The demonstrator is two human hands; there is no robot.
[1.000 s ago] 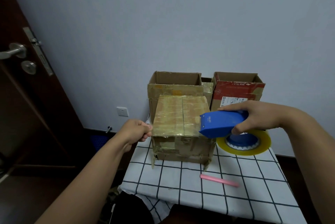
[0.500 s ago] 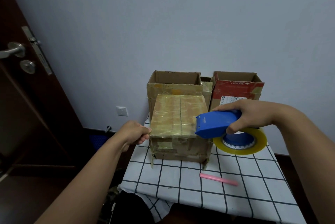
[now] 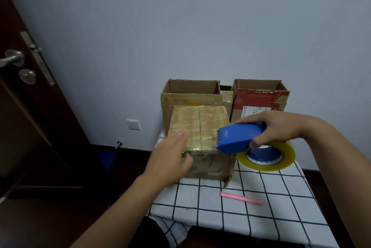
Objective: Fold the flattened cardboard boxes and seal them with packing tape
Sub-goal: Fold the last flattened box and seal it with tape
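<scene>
While right hand point(image 3: 281, 127) grips tape dispenser point(image 3: 239, 137), left hand point(image 3: 170, 159) flat.

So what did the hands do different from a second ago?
The left hand was a fist beside the taped box's left edge; now its fingers are spread, reaching over the near left corner, blurred by motion. The right hand keeps its grip on the blue tape dispenser at the box's right edge, about where it was. The pink stick and the two open boxes stayed put.

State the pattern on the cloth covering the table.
White tablecloth with a black grid of squares, seen in the head view.
</scene>
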